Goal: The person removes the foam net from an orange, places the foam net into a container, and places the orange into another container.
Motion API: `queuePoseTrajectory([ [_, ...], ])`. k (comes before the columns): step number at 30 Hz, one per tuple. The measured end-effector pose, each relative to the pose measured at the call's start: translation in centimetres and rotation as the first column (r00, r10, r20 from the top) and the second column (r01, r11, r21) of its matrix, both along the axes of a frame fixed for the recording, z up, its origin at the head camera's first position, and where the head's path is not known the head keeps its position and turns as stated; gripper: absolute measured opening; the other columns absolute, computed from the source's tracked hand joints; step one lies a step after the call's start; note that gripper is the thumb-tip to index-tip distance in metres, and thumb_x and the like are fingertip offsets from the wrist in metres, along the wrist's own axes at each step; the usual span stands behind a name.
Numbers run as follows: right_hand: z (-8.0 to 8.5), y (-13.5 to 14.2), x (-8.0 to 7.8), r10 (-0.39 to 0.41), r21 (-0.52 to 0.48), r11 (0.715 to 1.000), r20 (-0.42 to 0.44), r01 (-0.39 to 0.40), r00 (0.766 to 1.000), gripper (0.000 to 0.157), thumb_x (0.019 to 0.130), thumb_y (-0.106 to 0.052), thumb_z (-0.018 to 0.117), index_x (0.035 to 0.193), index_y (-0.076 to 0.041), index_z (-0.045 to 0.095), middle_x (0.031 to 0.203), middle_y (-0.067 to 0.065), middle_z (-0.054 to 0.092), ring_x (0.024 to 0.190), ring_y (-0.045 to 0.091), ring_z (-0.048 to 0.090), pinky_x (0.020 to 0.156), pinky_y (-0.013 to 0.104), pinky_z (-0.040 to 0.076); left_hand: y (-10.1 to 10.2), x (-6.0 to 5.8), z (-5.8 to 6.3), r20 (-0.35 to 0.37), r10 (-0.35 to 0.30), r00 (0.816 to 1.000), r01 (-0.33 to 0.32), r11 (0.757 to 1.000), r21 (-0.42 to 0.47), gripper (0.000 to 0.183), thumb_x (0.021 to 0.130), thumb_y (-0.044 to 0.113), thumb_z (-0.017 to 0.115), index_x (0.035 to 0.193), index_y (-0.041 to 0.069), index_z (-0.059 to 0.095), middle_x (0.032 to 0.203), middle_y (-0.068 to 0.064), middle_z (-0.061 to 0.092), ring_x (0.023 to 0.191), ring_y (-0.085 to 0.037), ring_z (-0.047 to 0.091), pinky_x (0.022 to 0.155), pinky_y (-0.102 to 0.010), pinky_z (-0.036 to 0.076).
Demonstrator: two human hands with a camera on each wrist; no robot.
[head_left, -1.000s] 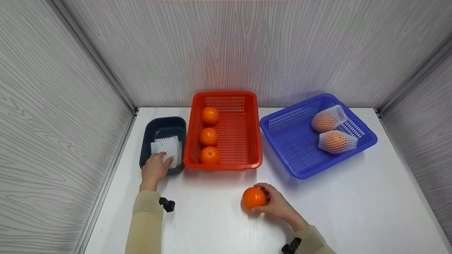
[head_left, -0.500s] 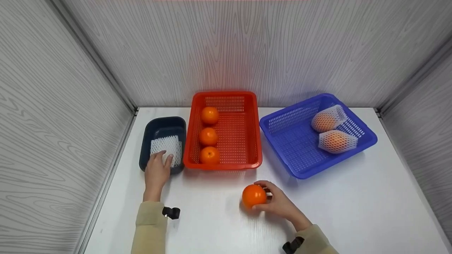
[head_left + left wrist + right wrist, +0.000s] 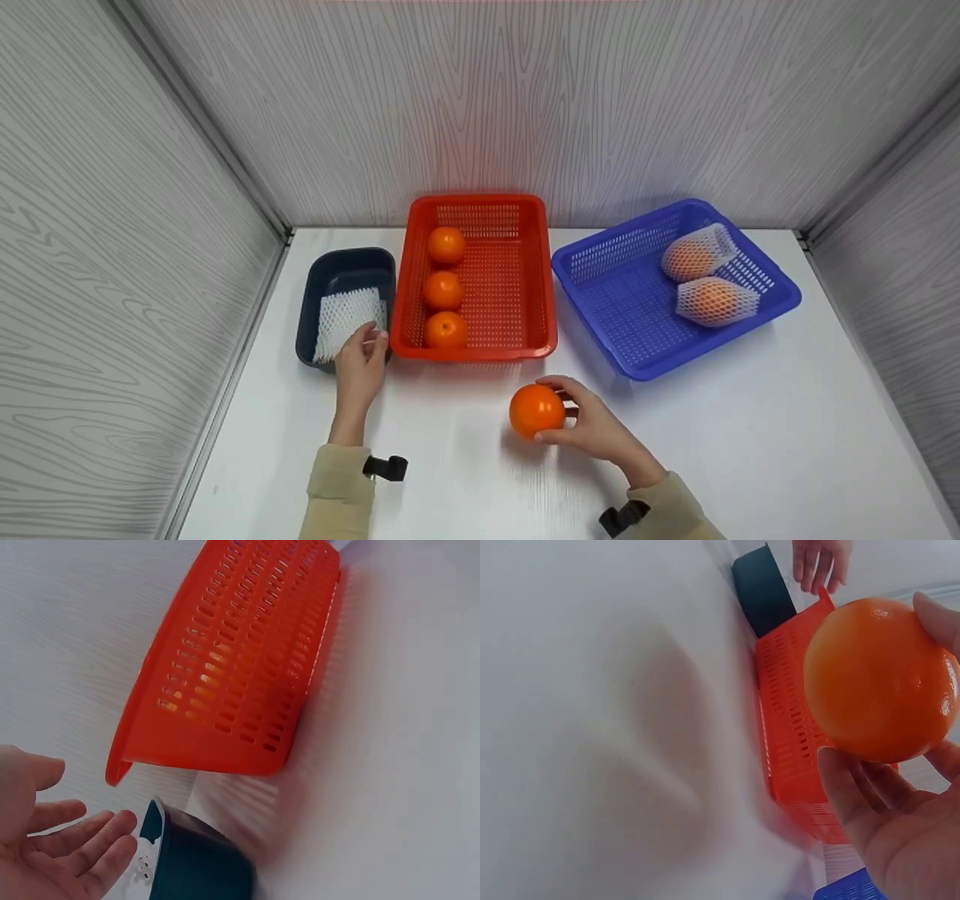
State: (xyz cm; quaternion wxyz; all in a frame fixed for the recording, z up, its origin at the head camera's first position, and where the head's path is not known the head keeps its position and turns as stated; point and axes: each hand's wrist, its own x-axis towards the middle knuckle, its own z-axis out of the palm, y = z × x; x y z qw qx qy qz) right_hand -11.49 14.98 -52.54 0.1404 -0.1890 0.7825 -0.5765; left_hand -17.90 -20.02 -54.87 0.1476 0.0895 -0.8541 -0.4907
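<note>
My right hand (image 3: 596, 427) grips an orange (image 3: 537, 412) between thumb and fingers, in front of the red basket. Its shadow falls on the table below, and in the right wrist view the orange (image 3: 881, 680) appears raised off the surface. My left hand (image 3: 361, 367) is over the near right part of the dark teal tub (image 3: 306, 315), beside white foam net sleeves (image 3: 345, 319) that lie inside. In the left wrist view, the fingers of the left hand (image 3: 60, 832) are loosely extended and nothing shows in their grasp.
Three oranges (image 3: 446, 290) line the left side of the red basket (image 3: 549, 300). A tilted blue basket (image 3: 615, 315) at right contains two net-wrapped oranges (image 3: 709, 301). Grey wood-grain panels (image 3: 480, 112) enclose the white table (image 3: 450, 465) at the back and sides.
My left hand has shifted right over the tub, exposing more of the sleeves' lower left. The right hand has moved slightly away from me with the orange, which looks larger.
</note>
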Motion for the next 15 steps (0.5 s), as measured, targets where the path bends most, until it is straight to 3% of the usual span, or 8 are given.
queuePoseTrajectory([
  [12, 2.1, -0.4, -0.9, 0.033, -0.025, 0.999, -0.066, -0.034, 0.997, 0.069, 0.066, -0.014, 0.082, 0.126, -0.011, 0.047, 0.12, 0.009, 0.05, 0.104, 0.027, 0.049, 0.084, 0.044, 0.043, 1.1, -0.1, -0.7, -0.017, 0.031, 0.999, -0.03, 0.998, 0.05, 0.028, 0.081, 0.009, 0.067, 0.106, -0.003, 0.063, 0.088, -0.011, 0.062, 0.073, -0.018, 0.059, 0.065, -0.028, 0.05],
  [15, 2.7, -0.6, -1.3, 0.044, -0.036, 0.998, -0.088, -0.047, 0.995, 0.069, 0.067, -0.013, 0.081, 0.126, -0.007, 0.047, 0.122, 0.009, 0.05, 0.104, 0.026, 0.05, 0.083, 0.044, 0.043, 1.2, -0.1, -1.0, -0.021, 0.035, 0.999, -0.034, 0.999, 0.041, 0.027, 0.08, 0.008, 0.068, 0.104, -0.003, 0.064, 0.086, -0.011, 0.062, 0.073, -0.018, 0.058, 0.064, -0.027, 0.049],
])
